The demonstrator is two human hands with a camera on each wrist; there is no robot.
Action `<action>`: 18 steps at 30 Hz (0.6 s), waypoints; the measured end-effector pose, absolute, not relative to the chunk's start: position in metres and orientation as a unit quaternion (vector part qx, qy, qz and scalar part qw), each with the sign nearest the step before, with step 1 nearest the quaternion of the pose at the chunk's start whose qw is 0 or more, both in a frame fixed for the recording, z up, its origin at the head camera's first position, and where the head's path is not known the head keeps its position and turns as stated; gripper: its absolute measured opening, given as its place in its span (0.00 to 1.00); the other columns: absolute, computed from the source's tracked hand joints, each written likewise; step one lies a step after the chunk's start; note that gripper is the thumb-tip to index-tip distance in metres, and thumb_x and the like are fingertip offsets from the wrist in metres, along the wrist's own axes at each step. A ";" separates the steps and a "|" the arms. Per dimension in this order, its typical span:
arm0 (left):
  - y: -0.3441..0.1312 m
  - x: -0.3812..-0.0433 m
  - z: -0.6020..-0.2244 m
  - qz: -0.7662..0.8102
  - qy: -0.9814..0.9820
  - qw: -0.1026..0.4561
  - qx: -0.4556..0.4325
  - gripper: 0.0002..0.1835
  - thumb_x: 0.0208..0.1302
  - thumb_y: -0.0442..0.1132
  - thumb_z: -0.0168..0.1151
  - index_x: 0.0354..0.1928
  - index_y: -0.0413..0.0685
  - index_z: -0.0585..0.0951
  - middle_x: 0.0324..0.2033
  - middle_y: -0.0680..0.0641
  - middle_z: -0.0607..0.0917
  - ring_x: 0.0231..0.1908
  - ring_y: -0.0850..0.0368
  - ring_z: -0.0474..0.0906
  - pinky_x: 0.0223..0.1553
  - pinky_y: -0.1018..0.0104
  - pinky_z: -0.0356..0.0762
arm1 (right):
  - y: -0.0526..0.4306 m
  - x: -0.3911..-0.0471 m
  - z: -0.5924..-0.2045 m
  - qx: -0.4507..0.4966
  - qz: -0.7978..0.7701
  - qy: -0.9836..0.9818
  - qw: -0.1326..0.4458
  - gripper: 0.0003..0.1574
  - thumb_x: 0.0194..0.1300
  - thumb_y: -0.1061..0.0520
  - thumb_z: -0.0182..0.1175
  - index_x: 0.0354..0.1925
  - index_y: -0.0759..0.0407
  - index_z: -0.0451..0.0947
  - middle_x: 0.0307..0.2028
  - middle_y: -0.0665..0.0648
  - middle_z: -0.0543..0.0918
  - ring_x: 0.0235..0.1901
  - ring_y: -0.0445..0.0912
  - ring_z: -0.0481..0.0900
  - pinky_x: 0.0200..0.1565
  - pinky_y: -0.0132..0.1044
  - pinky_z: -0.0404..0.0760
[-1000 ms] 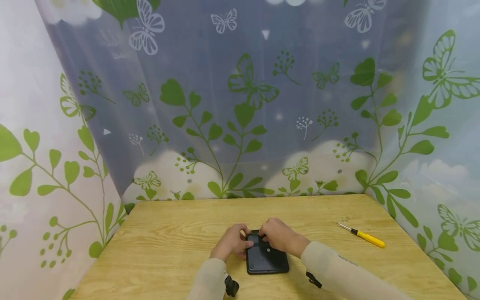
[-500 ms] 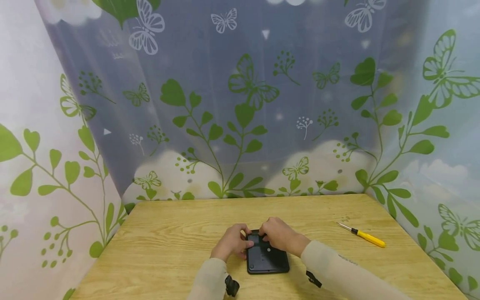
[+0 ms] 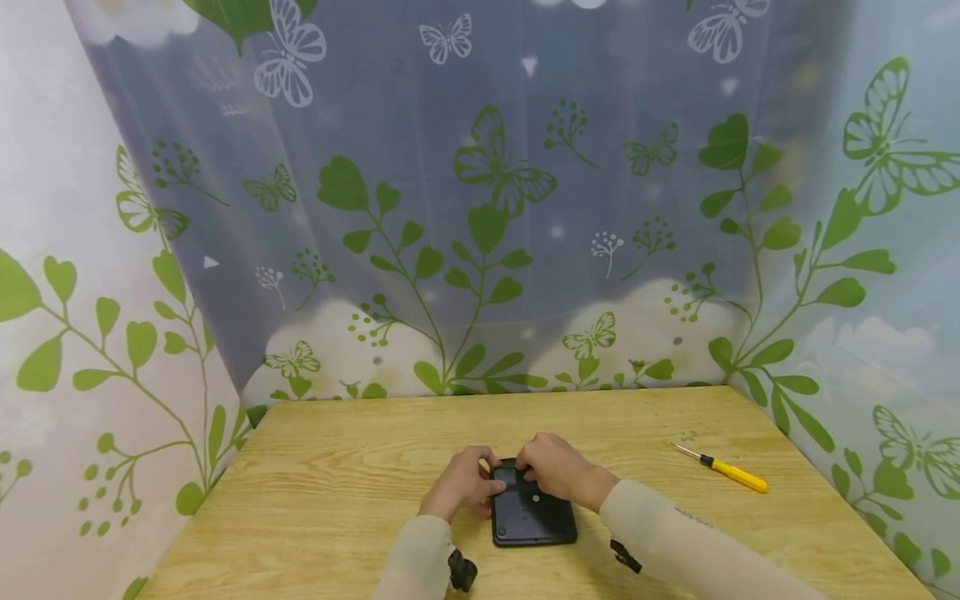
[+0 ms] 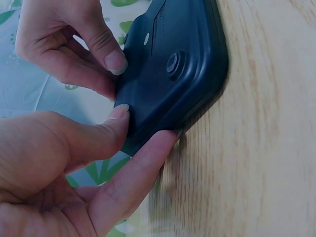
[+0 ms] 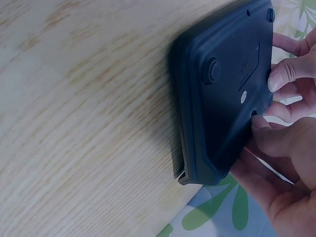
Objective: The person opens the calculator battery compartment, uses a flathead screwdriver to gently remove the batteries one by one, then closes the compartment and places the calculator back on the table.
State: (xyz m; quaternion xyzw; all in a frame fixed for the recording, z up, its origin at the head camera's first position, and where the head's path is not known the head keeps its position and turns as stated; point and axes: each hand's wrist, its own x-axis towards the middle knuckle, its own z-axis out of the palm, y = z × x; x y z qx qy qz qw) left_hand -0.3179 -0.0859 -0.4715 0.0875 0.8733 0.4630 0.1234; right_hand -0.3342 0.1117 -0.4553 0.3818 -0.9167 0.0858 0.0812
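A black desk calculator (image 3: pixel 534 527) lies face down on the wooden table, its underside up. In the right wrist view its back shows round rubber feet (image 5: pixel 213 71), a small white sticker (image 5: pixel 244 97) and a recessed label panel. My left hand (image 3: pixel 467 483) pinches the far left corner, thumb on the back and a finger under the side edge. At the far end, my right hand (image 3: pixel 557 469) grips the calculator, with its thumb (image 5: pixel 266 133) pressed on the back by a small notch and its fingers curled at the far edge. Those fingertips are partly hidden.
To the right on the table (image 3: pixel 337 492) lies a screwdriver (image 3: pixel 738 477) with a yellow and black handle, its metal tip pointing to the far left. Several tiny pieces (image 3: pixel 688 436) lie just beyond that tip. A patterned curtain (image 3: pixel 405 275) hangs behind the far table edge.
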 end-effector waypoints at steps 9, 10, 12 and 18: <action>-0.085 -0.318 -0.471 0.465 0.872 0.122 0.086 0.14 0.67 0.29 0.69 0.52 0.39 0.78 0.35 0.39 0.80 0.25 0.48 0.85 0.24 0.58 0.89 | 0.110 -0.334 -0.453 0.378 0.080 -0.919 0.078 0.07 0.61 0.65 0.73 0.39 0.60 0.90 0.36 0.57 0.92 0.36 0.49 0.90 0.38 0.36 0.91; -0.085 -0.318 -0.471 0.466 0.872 0.122 0.086 0.14 0.67 0.29 0.69 0.52 0.39 0.78 0.36 0.39 0.80 0.25 0.48 0.85 0.24 0.58 0.89 | 0.110 -0.334 -0.454 0.378 0.079 -0.919 0.077 0.07 0.61 0.65 0.73 0.39 0.60 0.90 0.36 0.57 0.92 0.36 0.49 0.90 0.38 0.36 0.91; -0.085 -0.318 -0.471 0.466 0.872 0.122 0.085 0.15 0.66 0.29 0.69 0.52 0.39 0.78 0.36 0.39 0.81 0.25 0.48 0.85 0.25 0.58 0.89 | 0.110 -0.335 -0.454 0.377 0.079 -0.920 0.076 0.07 0.61 0.65 0.73 0.39 0.60 0.90 0.36 0.57 0.92 0.37 0.49 0.90 0.38 0.37 0.91; -0.085 -0.318 -0.472 0.467 0.872 0.123 0.084 0.15 0.66 0.29 0.69 0.52 0.39 0.79 0.36 0.39 0.80 0.25 0.48 0.84 0.24 0.58 0.89 | 0.109 -0.337 -0.454 0.376 0.071 -0.921 0.075 0.07 0.61 0.65 0.73 0.39 0.59 0.91 0.36 0.56 0.92 0.37 0.49 0.90 0.38 0.37 0.91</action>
